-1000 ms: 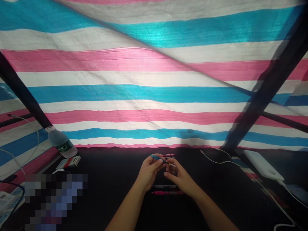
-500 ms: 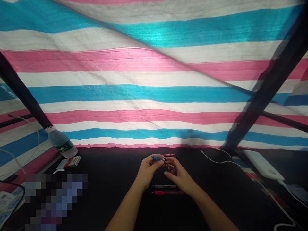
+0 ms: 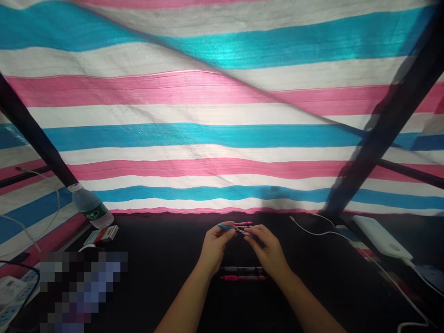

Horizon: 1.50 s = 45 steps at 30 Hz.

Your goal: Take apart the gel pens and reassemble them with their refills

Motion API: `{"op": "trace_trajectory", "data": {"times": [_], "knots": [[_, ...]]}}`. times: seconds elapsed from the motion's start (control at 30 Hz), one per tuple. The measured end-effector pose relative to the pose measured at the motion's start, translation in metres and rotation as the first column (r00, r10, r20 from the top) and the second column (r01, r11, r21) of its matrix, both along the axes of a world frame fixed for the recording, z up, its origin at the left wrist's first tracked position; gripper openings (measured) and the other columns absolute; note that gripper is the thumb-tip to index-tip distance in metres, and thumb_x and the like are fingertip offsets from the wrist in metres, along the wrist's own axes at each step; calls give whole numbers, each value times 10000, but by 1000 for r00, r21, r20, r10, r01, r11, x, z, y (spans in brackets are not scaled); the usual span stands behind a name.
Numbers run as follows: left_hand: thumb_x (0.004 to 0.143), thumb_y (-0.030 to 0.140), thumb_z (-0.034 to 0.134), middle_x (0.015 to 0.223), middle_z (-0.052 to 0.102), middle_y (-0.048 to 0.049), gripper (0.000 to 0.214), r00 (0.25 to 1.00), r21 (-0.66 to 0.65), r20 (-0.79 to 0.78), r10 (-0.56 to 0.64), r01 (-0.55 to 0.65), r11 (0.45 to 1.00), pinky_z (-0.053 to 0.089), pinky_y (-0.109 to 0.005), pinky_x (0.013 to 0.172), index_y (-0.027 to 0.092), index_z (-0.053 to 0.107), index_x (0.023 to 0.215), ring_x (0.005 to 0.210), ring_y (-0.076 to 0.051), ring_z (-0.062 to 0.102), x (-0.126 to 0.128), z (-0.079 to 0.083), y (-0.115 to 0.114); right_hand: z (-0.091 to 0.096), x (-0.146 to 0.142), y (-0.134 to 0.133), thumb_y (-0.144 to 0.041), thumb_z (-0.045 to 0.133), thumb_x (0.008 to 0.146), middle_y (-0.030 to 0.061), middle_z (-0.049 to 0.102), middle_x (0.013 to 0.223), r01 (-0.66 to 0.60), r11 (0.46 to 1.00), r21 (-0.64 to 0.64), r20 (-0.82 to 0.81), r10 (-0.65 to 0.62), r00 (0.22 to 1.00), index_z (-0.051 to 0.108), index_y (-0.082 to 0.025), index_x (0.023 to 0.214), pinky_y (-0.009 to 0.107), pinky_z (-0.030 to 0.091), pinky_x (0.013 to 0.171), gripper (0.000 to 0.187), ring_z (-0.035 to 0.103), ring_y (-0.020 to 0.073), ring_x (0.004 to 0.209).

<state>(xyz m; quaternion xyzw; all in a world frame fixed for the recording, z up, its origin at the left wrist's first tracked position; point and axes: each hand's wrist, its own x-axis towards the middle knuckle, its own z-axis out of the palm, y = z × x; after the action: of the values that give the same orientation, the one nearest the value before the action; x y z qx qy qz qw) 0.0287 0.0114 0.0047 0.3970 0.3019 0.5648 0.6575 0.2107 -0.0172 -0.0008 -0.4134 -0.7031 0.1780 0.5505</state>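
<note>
My left hand [image 3: 214, 245] is closed in a pinch around the blue end of a pen [image 3: 226, 227], held above the black table. The thumb and forefinger of my right hand [image 3: 268, 247] close on the pen's other, thin end; the small details there are too fine to make out. Just beyond my fingers lies a pink pen [image 3: 244, 224], partly hidden. Nearer to me, below the hands, a dark grey pen [image 3: 239, 269] and a pinkish-red pen [image 3: 239, 278] lie side by side, their right ends by my right wrist.
A water bottle [image 3: 90, 206] leans at the far left beside a small box [image 3: 101, 235]. At right a white power bank [image 3: 381, 237] lies with a white cable [image 3: 321, 233] nearby. A power strip [image 3: 15, 296] sits at the left edge. Striped sheeting [image 3: 208, 134] hangs behind the table.
My right hand's fingers have come together onto the pen's thin end, where they were looser before. The pen has turned closer to level. The view has shifted slightly.
</note>
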Motion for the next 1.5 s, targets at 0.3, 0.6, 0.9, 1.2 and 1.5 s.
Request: {"op": "trace_trajectory", "data": {"times": [0.3,0.6,0.9,1.2,1.5], "knots": [[707,262,899,973,789,-106,304,999,1,6,-33,33,999,547,-334,896,143,768,954,933,-220,721,1,0,0,-1,-4,-1,-316,667,948,62,684,921,59,998,-31,-82,-62,995,711,-245,915,344,521,739,90,652,237,862],[724,263,892,996,786,-107,291,995,5,8,-97,97,995,555,-365,896,141,788,967,928,-230,723,1,3,-2,1,-4,2,-597,520,974,5,608,574,-202,862,-465,-225,106,969,736,-204,823,299,435,545,474,547,178,537],[703,243,913,983,788,-100,316,994,-38,85,-72,75,996,539,-353,946,136,790,973,956,-217,723,-2,2,0,-5,-4,3,-581,621,925,-2,623,620,-151,894,-421,-287,26,958,696,-201,846,280,434,542,395,553,163,552],[725,238,900,1007,786,-100,304,994,-29,71,-78,81,996,526,-375,987,141,787,990,991,-227,721,1,-3,2,-1,-1,2,-522,717,873,9,662,729,-108,921,-374,-247,14,969,709,-211,911,291,474,624,313,606,179,665],[709,246,907,1001,790,-96,292,997,-43,50,-61,63,997,513,-352,990,144,797,960,987,-220,718,2,-3,1,2,-1,3,-508,755,840,11,677,778,-112,930,-349,-267,16,964,708,-217,937,301,483,666,311,615,189,715]]}}
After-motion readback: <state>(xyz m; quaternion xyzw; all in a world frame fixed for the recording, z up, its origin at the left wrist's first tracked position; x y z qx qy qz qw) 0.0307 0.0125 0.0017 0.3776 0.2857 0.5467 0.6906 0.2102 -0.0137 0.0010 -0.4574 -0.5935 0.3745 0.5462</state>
